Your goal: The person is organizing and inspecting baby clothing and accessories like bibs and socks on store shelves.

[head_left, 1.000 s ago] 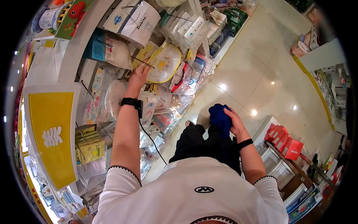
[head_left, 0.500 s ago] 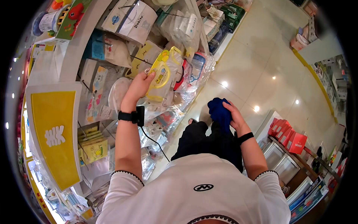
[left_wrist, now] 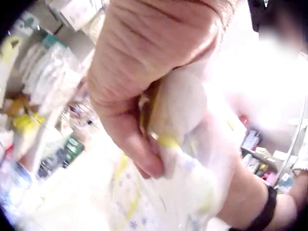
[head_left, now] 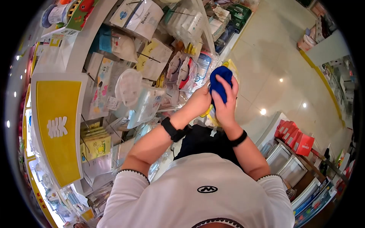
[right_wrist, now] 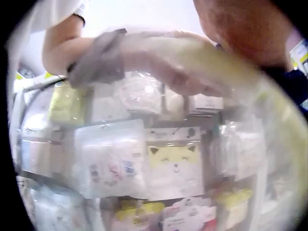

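A yellow-trimmed packet (left_wrist: 185, 163) in clear plastic is held up in front of the body, just off the display rack (head_left: 125, 76), by the left hand (head_left: 198, 102). In the left wrist view its fingers (left_wrist: 139, 154) are seen clenched round the packet's upper part, with the yellow rim caught between them and the palm and the rest of the plastic falling away below the hand. A blue cloth (head_left: 218, 85) is grasped by the right hand (head_left: 227, 106), whose fingers are bent over it and hold it against the face of the packet. The cloth thus lies between those fingers and the plastic, just beside the left hand, and the two hands are touching. In the head view only slips of yellow are shown, one above the cloth and one below the wrists. The right wrist view is blurred: clear plastic is spread across it, and hung goods are made out beyond, among them a cat-face pack (right_wrist: 174, 161). Red boxes (head_left: 294, 142) are stacked well apart to the right, beside the pale tiled floor (head_left: 266, 57).
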A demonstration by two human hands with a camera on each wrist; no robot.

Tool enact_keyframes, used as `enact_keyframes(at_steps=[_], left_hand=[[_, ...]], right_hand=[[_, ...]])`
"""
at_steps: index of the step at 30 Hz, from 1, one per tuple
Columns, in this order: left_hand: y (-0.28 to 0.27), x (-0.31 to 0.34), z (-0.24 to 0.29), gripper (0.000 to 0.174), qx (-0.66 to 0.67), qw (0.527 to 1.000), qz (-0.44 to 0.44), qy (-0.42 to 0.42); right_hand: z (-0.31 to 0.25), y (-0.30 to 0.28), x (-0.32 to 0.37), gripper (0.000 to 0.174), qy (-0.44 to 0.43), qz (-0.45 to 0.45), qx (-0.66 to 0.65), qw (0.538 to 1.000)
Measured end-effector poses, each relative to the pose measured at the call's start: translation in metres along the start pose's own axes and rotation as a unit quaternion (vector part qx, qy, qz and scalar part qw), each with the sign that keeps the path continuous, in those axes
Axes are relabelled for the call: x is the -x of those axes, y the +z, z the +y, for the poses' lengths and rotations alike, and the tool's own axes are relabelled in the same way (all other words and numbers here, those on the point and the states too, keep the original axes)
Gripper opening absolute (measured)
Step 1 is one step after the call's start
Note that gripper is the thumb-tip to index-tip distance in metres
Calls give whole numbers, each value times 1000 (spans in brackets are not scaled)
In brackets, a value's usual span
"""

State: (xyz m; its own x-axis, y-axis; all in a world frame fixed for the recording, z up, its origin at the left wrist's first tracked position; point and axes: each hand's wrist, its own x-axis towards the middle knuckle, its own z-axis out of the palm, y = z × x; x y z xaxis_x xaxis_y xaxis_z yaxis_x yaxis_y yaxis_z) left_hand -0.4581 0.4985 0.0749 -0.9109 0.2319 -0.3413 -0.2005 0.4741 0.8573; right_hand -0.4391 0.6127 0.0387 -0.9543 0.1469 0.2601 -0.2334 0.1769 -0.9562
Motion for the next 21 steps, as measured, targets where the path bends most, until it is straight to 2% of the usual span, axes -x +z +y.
enact_keyframes(at_steps=[2, 5, 6, 8, 12, 13, 14, 16, 17, 18, 20, 21], left_hand=[[12, -14, -31, 43, 23, 999, 39, 24], [13, -6, -1, 42, -4, 995, 46, 93], [14, -4, 4, 39, -5, 997, 42, 68], [21, 2, 11, 36, -6, 999, 35, 19], [23, -1, -14, 35, 61, 997, 36, -33], [19, 1, -15, 38, 63, 995, 31, -72], [15, 3, -14, 37, 70, 995, 47, -55], [3, 11, 5, 36, 80, 994, 70, -17], [-7, 13, 11, 35, 106, 990, 83, -26], [-19, 14, 17, 34, 131, 986, 97, -36], [-45, 13, 28, 34, 130, 984, 117, -43], [-59, 15, 37, 35, 141, 979, 126, -72]], right_hand=[[16, 8, -10, 34, 13, 59, -8, 998], [14, 10, -24, 32, 72, 136, -51, 987], [29, 13, -31, 34, 104, 172, -88, 976], [45, 7, -43, 37, 254, 185, -201, 928], [77, 7, -33, 42, 236, 134, -150, 951], [83, 7, -30, 44, 243, 133, -143, 950], [87, 8, -26, 44, 255, 152, -139, 945], [103, 0, -15, 43, 359, 82, -163, 915], [136, 4, 2, 43, 318, 75, -104, 939], [145, -8, 14, 43, 381, -88, -169, 905], [164, -24, 42, 36, 515, -200, -199, 809], [169, -35, 52, 34, 552, -165, -272, 771]])
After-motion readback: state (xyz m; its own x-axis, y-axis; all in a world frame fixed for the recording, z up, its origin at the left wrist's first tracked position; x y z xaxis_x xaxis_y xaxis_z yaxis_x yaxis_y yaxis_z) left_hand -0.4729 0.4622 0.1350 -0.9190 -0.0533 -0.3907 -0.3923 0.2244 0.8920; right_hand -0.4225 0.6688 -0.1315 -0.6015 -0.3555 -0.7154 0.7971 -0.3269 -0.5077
